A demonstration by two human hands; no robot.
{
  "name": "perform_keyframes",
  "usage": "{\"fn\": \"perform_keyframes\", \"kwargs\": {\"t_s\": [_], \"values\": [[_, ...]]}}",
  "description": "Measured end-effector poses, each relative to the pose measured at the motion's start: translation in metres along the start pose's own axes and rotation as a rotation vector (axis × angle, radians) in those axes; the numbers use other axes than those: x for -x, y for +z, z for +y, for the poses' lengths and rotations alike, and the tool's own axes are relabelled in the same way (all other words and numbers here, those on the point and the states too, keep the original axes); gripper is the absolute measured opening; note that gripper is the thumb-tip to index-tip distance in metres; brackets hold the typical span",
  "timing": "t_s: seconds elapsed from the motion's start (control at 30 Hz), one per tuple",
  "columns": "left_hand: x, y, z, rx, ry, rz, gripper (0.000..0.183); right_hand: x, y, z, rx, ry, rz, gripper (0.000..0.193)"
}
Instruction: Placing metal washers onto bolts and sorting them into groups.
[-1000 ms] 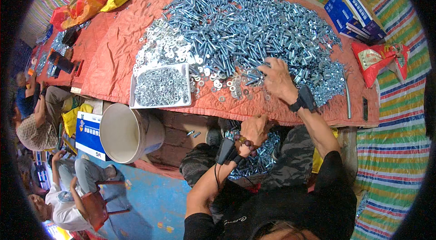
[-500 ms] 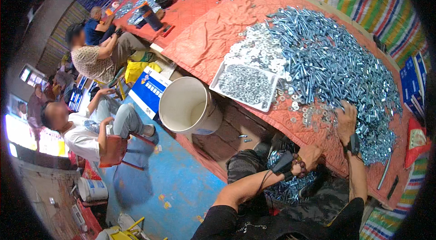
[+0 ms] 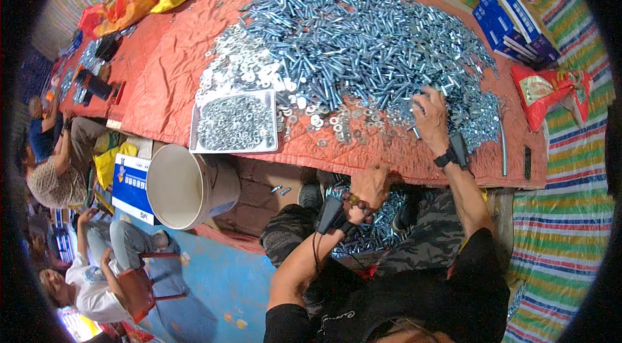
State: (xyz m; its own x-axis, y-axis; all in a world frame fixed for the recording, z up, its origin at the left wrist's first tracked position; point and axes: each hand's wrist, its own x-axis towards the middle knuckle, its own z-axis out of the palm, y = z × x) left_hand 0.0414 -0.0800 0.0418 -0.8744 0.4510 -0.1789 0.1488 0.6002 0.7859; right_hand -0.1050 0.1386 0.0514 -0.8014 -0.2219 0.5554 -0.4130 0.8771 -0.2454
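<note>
My right hand is at the near edge of a large heap of shiny steel bolts. Its fingers are curled, and a bolt sticks out on its thumb side. At the table's near edge is my left hand, back up and fingers bent under. What it holds, if anything, is hidden. Flat washers lie left of the bolts, with loose washers in front. A white tray contains small ring washers. Below the left hand, between my knees, more bolts lie in a container whose rim is mostly hidden.
A whitish bucket stands left of my knees, next to a blue and white carton. A metal rod, a red bag and blue boxes are at the right. Other people sit at the left, one on a chair.
My view has swung right, so the table and heap appear farther left. The right hand's fingers have curled at the heap's edge. My left hand stays by the table edge.
</note>
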Motion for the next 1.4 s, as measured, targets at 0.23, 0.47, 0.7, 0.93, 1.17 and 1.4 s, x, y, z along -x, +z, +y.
{"fn": "perform_keyframes", "kwargs": {"t_s": [0.23,0.47,0.7,0.93,1.17,1.4], "values": [[0.006,0.011,0.009,-0.030,-0.014,-0.060,0.014,0.032,-0.018,-0.002,-0.228,0.320,-0.135,0.015],[0.005,0.014,0.010,-0.057,-0.047,-0.084,0.015,0.063,-0.025,0.017,-0.191,0.403,-0.244,0.014],[-0.013,0.021,0.017,-0.065,-0.053,-0.102,0.015,0.060,-0.017,0.002,-0.297,0.187,-0.255,0.012],[-0.020,0.020,0.018,-0.065,-0.071,-0.102,0.015,0.046,-0.016,0.004,-0.230,0.195,-0.237,0.021],[-0.017,0.021,0.021,-0.055,-0.079,-0.110,0.016,0.046,-0.018,0.009,-0.072,0.151,-0.397,0.025],[-0.021,0.016,0.019,-0.042,-0.090,-0.077,0.016,0.048,-0.018,0.015,0.012,0.055,-0.436,0.023]]}}
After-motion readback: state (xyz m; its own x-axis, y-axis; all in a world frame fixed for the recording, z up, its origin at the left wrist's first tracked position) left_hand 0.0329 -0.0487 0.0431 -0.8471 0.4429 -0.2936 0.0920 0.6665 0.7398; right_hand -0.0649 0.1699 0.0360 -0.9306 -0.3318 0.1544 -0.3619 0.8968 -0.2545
